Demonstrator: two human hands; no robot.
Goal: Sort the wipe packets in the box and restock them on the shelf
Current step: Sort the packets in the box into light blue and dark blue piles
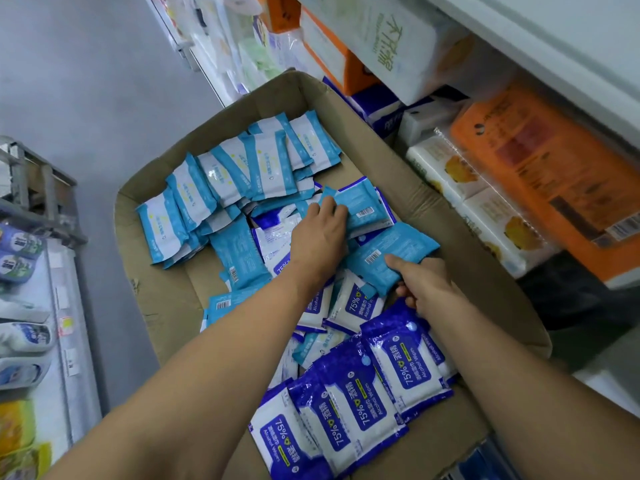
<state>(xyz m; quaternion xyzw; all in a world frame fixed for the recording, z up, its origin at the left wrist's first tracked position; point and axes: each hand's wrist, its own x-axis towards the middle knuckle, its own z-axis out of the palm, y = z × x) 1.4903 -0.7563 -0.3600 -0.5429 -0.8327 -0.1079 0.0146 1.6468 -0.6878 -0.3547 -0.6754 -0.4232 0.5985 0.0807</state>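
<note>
The shelf (pixel 540 39) stands just beside the box, along its right side, and carries an orange tissue pack (pixel 550 181) and white tissue packs (pixel 460 188) near the box's right wall.

The cardboard box (pixel 381 147) lies open on the floor (pixel 86 81), flaps spread outward. It serves as the reference for all positions below.

Contents, by group:
- Light-blue wipe packets (pixel 214 185) — overlapped in a leaning row across the box's far-left part.
- Dark-blue alcohol wipe packets (pixel 349 407) — overlapped in a row at the box's near-right corner, labels up.
- Loose packets of both kinds lie mixed in the box's centre.

The left hand (pixel 318 237) reaches over the box's centre; its fingers curl onto a light-blue packet (pixel 363 206) lying back side up, barcode visible, toward the box's right wall.

The right hand (pixel 426 282) is near the right wall of the box, clamped on a second light-blue packet (pixel 384 258) — thumb on top, fingers beneath, barcode side up.
</note>
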